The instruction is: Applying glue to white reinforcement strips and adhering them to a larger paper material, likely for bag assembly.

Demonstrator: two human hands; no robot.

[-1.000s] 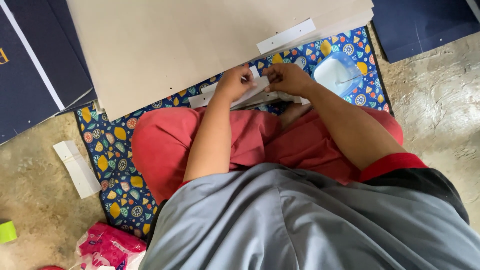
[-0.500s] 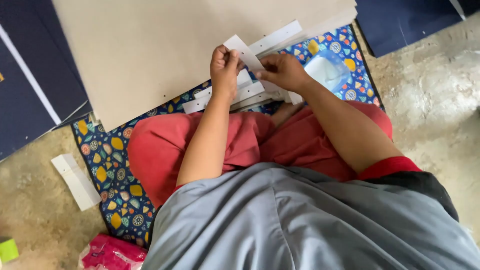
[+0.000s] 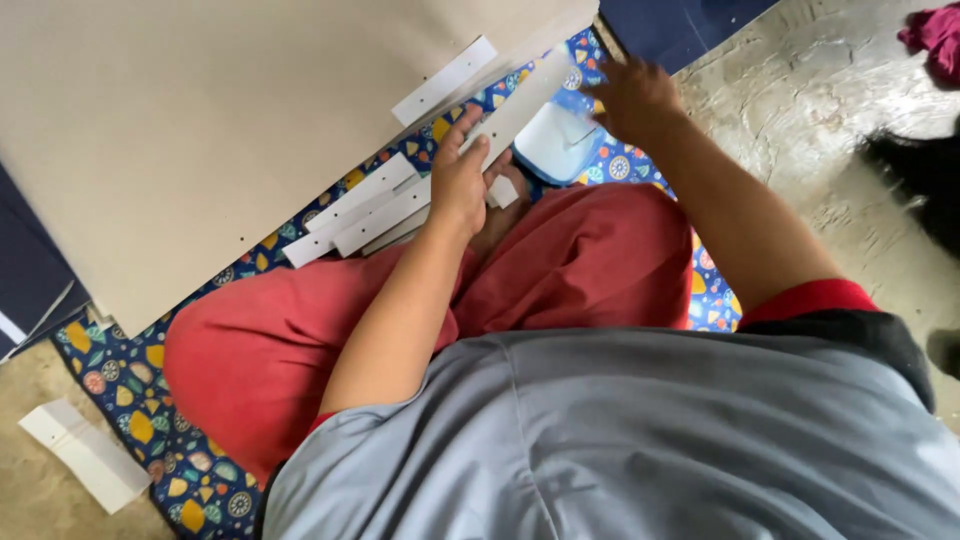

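I sit cross-legged in red trousers on a patterned blue mat [image 3: 130,385]. My left hand [image 3: 462,180] grips a long white card strip [image 3: 525,105] that slants up to the right. More white strips [image 3: 365,210] lie stacked just left of that hand, at the edge of a large beige board [image 3: 200,130]. My right hand [image 3: 630,95] hovers blurred above the mat, fingers spread, next to a pale blue container [image 3: 558,140]. It holds nothing that I can see.
Dark navy sheets lie at the far left [image 3: 30,270] and top right [image 3: 680,20]. A folded white strip [image 3: 85,455] rests on the concrete floor at bottom left. A pink cloth [image 3: 935,35] and something dark and furry [image 3: 915,180] sit at the right.
Both hands were together on a white strip in front of my knees. My right hand has let go and swung up to the right. The left keeps the strip.
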